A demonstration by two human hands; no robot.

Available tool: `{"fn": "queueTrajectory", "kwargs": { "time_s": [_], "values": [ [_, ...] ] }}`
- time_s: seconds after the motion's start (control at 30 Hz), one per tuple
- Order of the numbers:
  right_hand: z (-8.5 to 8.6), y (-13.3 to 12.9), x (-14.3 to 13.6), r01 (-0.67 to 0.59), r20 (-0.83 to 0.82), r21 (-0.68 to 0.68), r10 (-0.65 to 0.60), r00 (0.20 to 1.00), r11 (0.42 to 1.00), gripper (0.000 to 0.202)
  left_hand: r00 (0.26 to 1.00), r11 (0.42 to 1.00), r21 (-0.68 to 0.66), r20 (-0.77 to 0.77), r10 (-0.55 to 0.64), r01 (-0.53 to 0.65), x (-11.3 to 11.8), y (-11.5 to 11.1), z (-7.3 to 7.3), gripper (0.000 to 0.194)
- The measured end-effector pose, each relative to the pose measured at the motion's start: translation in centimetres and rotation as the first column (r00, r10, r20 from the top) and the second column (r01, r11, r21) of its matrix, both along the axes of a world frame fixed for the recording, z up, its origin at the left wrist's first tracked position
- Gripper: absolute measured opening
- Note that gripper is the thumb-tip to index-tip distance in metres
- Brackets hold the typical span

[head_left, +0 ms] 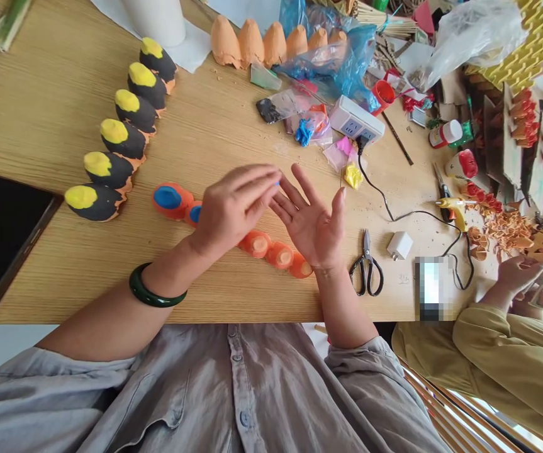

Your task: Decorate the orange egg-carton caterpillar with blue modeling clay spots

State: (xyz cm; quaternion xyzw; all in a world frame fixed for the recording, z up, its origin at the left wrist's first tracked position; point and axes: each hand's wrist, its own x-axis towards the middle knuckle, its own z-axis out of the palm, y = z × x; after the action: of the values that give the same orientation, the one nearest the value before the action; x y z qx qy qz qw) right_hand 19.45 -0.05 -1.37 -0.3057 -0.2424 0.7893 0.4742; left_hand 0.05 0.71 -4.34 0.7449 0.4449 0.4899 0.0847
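My left hand (pixel 228 204) is above the table (pixel 233 296), its fingers pressed together around a small bit of blue clay (pixel 277 183) at their tips. Beside it, my right hand (pixel 313 226) is turned palm up, fingers apart, with nothing resting on the palm. Underneath both hands runs a slanting row of orange-coated cups (pixel 280 254). Two cups at its left end hold blue clay (pixel 167 197); those at the right end show pale round tops. My left hand hides the middle of the row.
Black cups with yellow tops (pixel 129 110) and a dark tablet (pixel 4 233) are at left. Plain cups (pixel 251 43), a blue bag (pixel 351 63), clay packets and a power strip (pixel 356 119) lie farther back. Scissors (pixel 367 264) are at right, near another person's hands (pixel 516 277).
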Motion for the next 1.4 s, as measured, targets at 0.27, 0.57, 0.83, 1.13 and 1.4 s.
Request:
{"fn": "queueTrajectory", "kwargs": {
  "time_s": [0.27, 0.57, 0.83, 1.13, 1.4],
  "values": [
    [1.2, -0.2, -0.3, 0.002, -0.018, -0.094, -0.004, 1.0, 0.996, 0.08, 0.943, 0.989, -0.148, 0.329, 0.05, -0.001, -0.4, 0.5, 0.0, 0.025],
    [0.9, 0.3, 0.3, -0.07, -0.084, -0.153, 0.057, 0.995, 0.986, 0.097, 1.0, 0.998, -0.063, 0.002, -0.031, 0.031, -0.3, -0.1, 0.1, 0.033],
    [0.8, 0.1, 0.0, -0.069, -0.071, -0.164, 0.058, 0.996, 0.984, 0.093, 0.997, 0.998, -0.038, 0.073, -0.04, 0.043, -0.7, 0.3, -0.2, 0.033],
    [0.5, 0.3, 0.2, -0.052, -0.057, -0.152, 0.044, 0.997, 0.987, 0.092, 0.996, 0.995, 0.044, -0.023, -0.088, 0.089, 0.0, 0.1, 0.0, 0.033],
    [1.3, 0.3, 0.4, -0.092, -0.101, -0.14, 0.079, 0.992, 0.986, 0.095, 0.977, 0.99, -0.138, 0.212, 0.028, 0.002, -0.8, 0.5, 0.5, 0.033]
  ]
}}
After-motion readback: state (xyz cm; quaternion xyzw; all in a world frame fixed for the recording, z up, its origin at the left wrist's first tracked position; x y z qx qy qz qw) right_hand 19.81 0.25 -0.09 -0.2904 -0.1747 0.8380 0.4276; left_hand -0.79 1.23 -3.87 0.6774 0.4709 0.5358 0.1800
